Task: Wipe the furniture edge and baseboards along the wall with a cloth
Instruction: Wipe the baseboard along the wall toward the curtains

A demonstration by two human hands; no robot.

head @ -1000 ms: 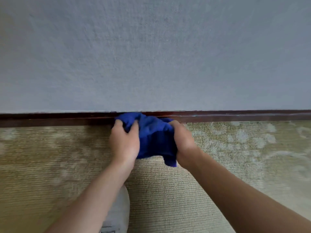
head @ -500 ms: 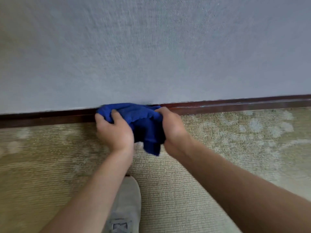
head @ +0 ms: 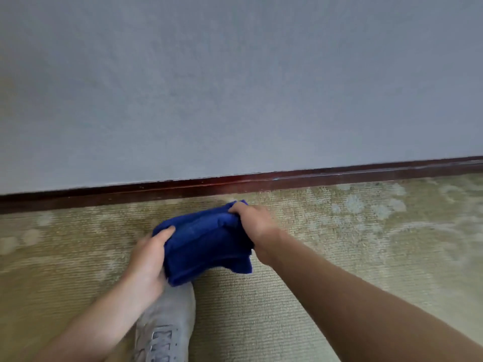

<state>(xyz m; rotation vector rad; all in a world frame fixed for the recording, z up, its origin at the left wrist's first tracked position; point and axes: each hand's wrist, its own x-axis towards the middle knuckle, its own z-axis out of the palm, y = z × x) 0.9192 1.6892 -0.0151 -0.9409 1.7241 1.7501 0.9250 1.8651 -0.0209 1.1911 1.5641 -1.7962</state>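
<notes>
Bunched blue terry cloth [head: 206, 241] held above beige carpet [head: 326, 231], apart from dark red-brown wooden baseboard [head: 287, 180]. Left hand [head: 149, 259] and right hand [head: 254, 223] fingers clamp its ends. Wiping paused, likely refolding; baseboard stretch remains. Furniture out of view.

We cannot see the fingertips of our right hand [head: 254, 226], which are buried in the blue cloth [head: 206, 246], and the cloth covers the toe of our grey shoe [head: 167, 325]. The picture's bottom edge cuts off the shoe's heel and both forearms, and the baseboard [head: 261, 182] runs out of view at either side.
</notes>
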